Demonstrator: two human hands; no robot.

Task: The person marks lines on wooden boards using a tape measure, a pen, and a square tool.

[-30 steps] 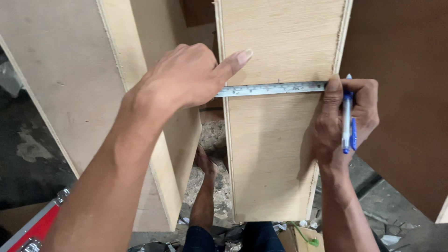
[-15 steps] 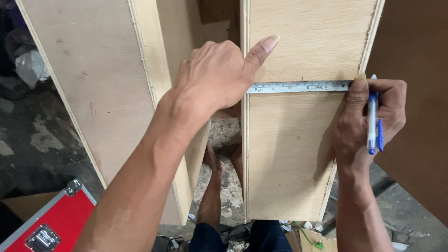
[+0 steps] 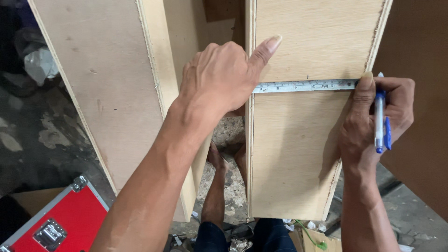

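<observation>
A steel ruler (image 3: 305, 86) lies flat across a pale plywood panel (image 3: 298, 149), from its left edge to its right edge. My left hand (image 3: 221, 77) grips the ruler's left end at the panel's left edge, thumb stretched up onto the wood. My right hand (image 3: 375, 119) presses the ruler's right end with the thumb and holds a blue and white pen (image 3: 380, 123) upright in its fingers. A small pencil mark (image 3: 307, 76) sits just above the ruler.
A second plywood panel (image 3: 107, 93) stands to the left with a gap between the two. A red case with metal corners (image 3: 56, 224) lies at lower left. My legs and bare feet (image 3: 219, 163) show below on rough concrete. A brown board (image 3: 420, 46) stands at right.
The view has drifted so the panels and both hands sit further right and slightly lower, and more of the red case shows. Both hands keep their hold on ruler and pen.
</observation>
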